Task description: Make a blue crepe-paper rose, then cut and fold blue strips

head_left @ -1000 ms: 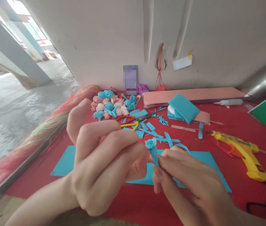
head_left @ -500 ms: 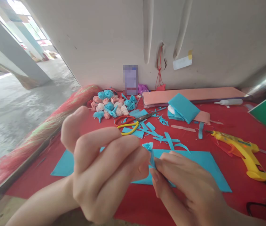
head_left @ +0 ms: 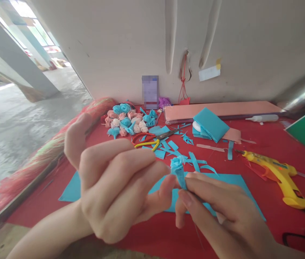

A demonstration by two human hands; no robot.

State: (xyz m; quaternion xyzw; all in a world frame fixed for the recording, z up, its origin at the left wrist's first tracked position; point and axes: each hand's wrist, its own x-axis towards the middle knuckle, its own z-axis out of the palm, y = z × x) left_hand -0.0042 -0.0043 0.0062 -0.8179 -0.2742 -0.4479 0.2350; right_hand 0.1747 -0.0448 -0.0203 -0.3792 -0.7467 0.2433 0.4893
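A small rolled blue crepe-paper rose [head_left: 178, 169] stands nearly upright in front of me. Its narrow base is pinched between the thumb and forefinger of my right hand [head_left: 219, 212]. Beside the bloom, on its left, is my left hand [head_left: 120, 190], fingers bent and little finger raised. A small gap shows between the left thumb and forefinger, whose tips are close against the rose; whether they touch it I cannot tell. Under both hands lies a flat blue paper sheet [head_left: 71, 189], partly hidden by them.
Scissors [head_left: 165, 135] lie among blue paper scraps [head_left: 194, 162] on the red table. Behind is a heap of finished paper roses [head_left: 127, 122]. A folded blue paper stack [head_left: 212, 124] and a yellow glue gun [head_left: 279, 172] with a black cord are on the right.
My left thumb and forefinger have parted and moved off the rose's front, so more of the bloom shows. My right hand has shifted slightly right, still pinching the base.
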